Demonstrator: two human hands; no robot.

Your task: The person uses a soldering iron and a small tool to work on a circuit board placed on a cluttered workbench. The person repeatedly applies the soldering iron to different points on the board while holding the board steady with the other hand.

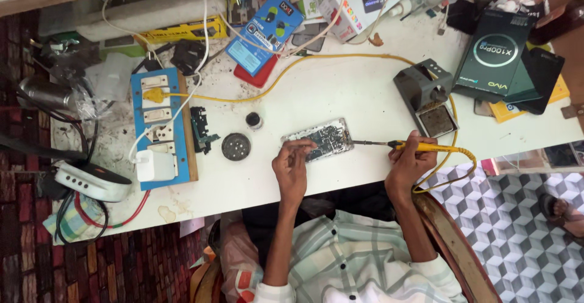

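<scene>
Both forearms reach forward from rolled-up sleeves. The left hand (291,168) is bent at the wrist, fingertips pinched together, perhaps around something too small to see. The right hand (409,160) is curled in a pen-like grip, knuckles up.

Bright, even daylight, soft short shadows, sharp centre, slight wide-angle bending at the edges

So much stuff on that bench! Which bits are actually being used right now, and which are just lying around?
In use:
- opened phone, steadied by left hand
- yellow soldering iron, in right hand

Lying about:
- iron stand
- blue socket board
- round tin
- dark phone box
- blue packet
</scene>
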